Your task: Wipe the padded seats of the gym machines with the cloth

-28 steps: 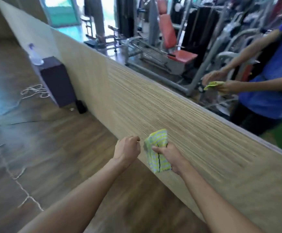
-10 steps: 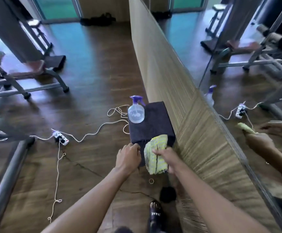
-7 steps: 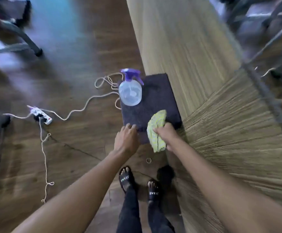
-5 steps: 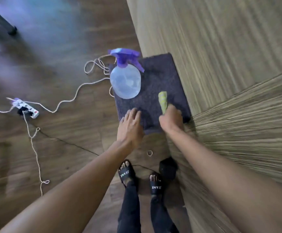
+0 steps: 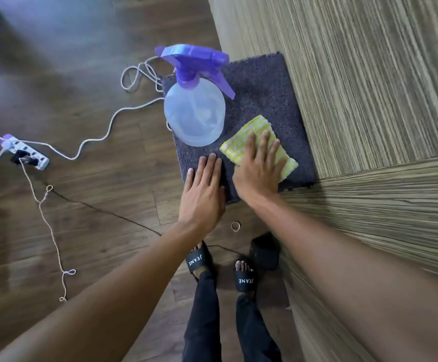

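Cloth (image 5: 258, 142), yellow checked, folded, flat on dark carpeted box (image 5: 262, 82) by wall, long axis slanting left-far to right-near, pinned under right hand (image 5: 258, 169) with grip spread wide; left hand (image 5: 205, 189) open, empty, just beside; spray bottle (image 5: 194, 113) close left.

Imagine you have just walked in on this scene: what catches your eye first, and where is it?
First, the purple-topped spray bottle standing on a dark carpeted box against the wood-grain wall. Beside it, the right hand presses a yellow checked cloth flat on the box, with the left hand flat alongside. A white power strip lies on the floor, far left.
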### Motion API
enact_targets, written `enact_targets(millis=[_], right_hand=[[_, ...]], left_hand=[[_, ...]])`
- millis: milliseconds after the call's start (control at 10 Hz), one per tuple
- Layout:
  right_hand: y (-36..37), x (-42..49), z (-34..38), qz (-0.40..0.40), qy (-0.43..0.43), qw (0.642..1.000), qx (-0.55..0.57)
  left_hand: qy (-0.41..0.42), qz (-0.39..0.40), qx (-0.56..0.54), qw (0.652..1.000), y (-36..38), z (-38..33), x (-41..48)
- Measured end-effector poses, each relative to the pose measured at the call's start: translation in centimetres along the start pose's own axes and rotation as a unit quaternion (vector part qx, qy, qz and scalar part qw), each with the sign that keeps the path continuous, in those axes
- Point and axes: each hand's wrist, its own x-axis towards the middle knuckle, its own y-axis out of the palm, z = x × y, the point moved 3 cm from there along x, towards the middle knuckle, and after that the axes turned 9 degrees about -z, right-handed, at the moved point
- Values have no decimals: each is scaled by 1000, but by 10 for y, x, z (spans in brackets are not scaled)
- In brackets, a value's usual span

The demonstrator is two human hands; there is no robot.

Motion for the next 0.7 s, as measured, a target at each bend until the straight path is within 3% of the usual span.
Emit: enact_targets(millis=[400, 500, 600, 700], right_hand=[[-17, 7, -18, 116, -32, 993, 10], [-39, 2, -23, 71, -52, 995, 57], [-58, -15, -22, 73, -61, 992, 81], [-79, -40, -22, 155, -65, 979, 114]], left_hand=[[-38, 40, 15, 998, -17, -6, -2], [-58, 32, 20, 998, -39, -4, -8], [-66, 19, 22, 997, -67, -2, -22], [-103, 38, 3, 994, -108, -7, -42]])
